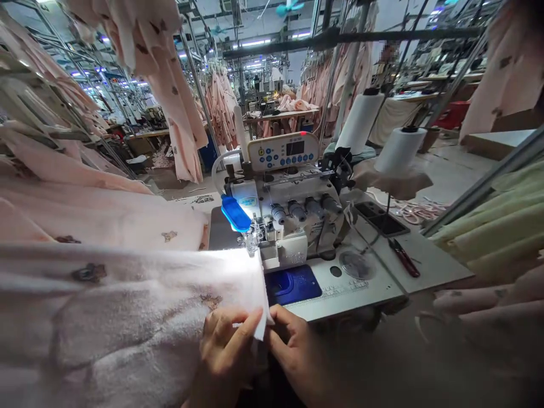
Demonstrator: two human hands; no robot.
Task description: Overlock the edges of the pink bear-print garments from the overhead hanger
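Pale pink fleece fabric [161, 317] with small brown printed figures spreads over the left side and runs up to an overlock sewing machine [293, 209]. Its far right corner lies at the lit presser foot [251, 242]. My left hand [229, 345] pinches the fabric's right edge between thumb and fingers. Just beside it, my right hand [293, 345] grips the same edge, thumb and forefinger closed on a folded bit. The fabric stretches from both hands up to the presser foot. Whether it sits under the foot I cannot tell.
Thread snips [403, 258] and a dark tray [382, 218] lie on the machine table [361, 297] at right. Two white thread cones [399, 150] stand behind. Pink garments [165, 85] hang at upper left. Yellow fabric [497, 209] hangs at right.
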